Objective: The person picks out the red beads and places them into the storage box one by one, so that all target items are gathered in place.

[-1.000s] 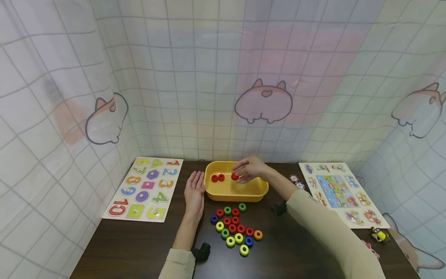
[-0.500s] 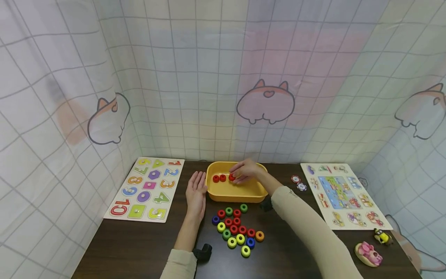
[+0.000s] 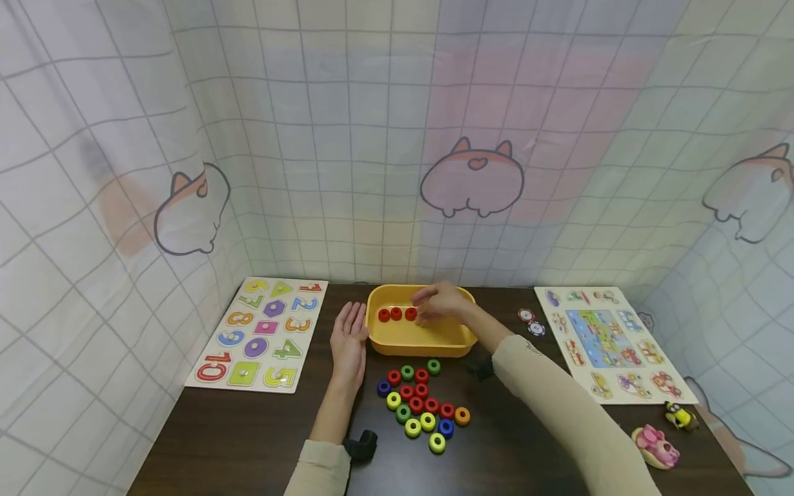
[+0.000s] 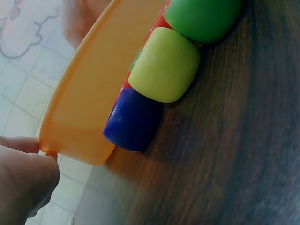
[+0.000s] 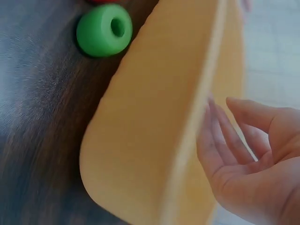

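A yellow tray [image 3: 422,350] stands at the back of the dark table. Three red beads [image 3: 395,314] lie in a row in its left half. My left hand [image 3: 349,344] is at the tray's left end, fingers straight and thumb touching the rim. In the left wrist view, that hand [image 4: 28,180] meets the tray's rim [image 4: 47,126]. Over the tray's inside is my right hand [image 3: 443,303], just right of the third red bead. The right wrist view shows this hand [image 5: 253,159] with thumb and fingers apart and no bead visible between them.
Several loose beads, among them a green bead [image 3: 433,366], an orange bead [image 3: 462,416] and a blue bead [image 3: 445,428], lie before the tray. A number puzzle board [image 3: 257,335] is left; a picture puzzle board [image 3: 614,344], poker chips [image 3: 536,328] and small figures [image 3: 655,446] are right.
My right hand has set a red bead down beside the two others in the tray, let go, and drawn slightly to the right. The left hand stays at the tray's end.
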Demonstrator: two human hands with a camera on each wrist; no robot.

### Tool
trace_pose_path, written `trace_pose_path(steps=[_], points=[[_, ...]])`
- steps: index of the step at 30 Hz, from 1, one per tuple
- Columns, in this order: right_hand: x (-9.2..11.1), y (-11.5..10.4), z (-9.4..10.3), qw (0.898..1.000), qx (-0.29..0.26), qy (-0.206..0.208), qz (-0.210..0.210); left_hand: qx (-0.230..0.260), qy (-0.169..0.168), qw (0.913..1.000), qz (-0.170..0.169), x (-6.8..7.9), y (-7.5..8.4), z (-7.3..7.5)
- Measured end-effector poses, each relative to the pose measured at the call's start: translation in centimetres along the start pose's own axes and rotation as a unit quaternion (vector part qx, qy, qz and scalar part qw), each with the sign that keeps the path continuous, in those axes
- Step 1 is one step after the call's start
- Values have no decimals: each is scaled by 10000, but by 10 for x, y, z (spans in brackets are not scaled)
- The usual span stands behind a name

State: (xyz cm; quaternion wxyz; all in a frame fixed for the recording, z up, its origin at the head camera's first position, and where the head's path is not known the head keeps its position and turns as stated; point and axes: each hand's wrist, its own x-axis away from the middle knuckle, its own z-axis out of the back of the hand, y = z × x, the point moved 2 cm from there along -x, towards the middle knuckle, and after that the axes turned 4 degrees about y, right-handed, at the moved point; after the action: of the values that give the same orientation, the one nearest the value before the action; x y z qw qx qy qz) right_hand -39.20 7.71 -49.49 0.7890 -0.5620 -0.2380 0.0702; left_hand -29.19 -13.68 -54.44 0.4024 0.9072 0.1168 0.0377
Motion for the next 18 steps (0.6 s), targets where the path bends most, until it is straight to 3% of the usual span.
trace_pose_path(steps=[5,9,18], points=[[35,-17,8,9976,214,-203,628,-74,44,10000,46,0,0,0],[68,-22,6,9943,364,-479,884,-80,46,10000,19,1,1,-1],[112,14,-12,9866,853,-1192,711,66,-25,10000,-47,3,2,-4]])
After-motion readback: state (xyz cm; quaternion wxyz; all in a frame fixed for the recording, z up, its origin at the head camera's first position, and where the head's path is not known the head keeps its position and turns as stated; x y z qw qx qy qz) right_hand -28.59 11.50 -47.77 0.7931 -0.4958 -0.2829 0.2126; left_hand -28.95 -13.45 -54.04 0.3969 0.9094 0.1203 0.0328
